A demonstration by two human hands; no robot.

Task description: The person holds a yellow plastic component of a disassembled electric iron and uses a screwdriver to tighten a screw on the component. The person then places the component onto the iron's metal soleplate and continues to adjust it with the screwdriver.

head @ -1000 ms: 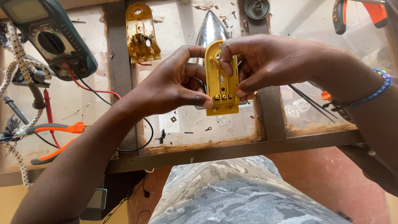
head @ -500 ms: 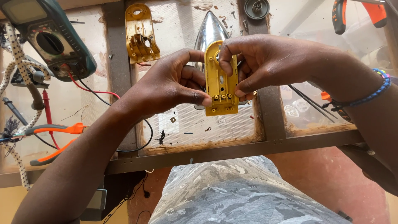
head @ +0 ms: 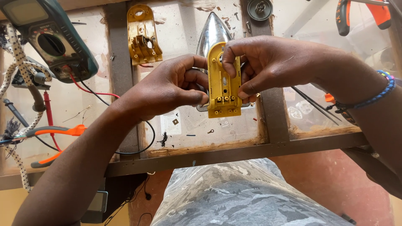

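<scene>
A yellow plastic housing piece (head: 224,81) with screw holes is held upright between both hands above the workbench. My left hand (head: 167,88) grips its left edge, thumb at the lower side. My right hand (head: 268,62) pinches its top and right edge with the fingertips. Behind the piece lies a shiny metal iron soleplate (head: 211,29), pointed tip away from me, mostly hidden by the hands. A second yellow housing half (head: 143,35) lies on the bench at the upper left.
A green multimeter (head: 50,39) with red and black leads sits at the far left, beside a braided cord (head: 16,71). Orange-handled pliers (head: 50,136) lie at the left edge, another orange-handled tool (head: 364,14) at the top right. Small screws dot the glass benchtop (head: 188,125).
The yellow piece has stayed in both hands; my fingers have shifted slightly on it. Nothing else has moved.
</scene>
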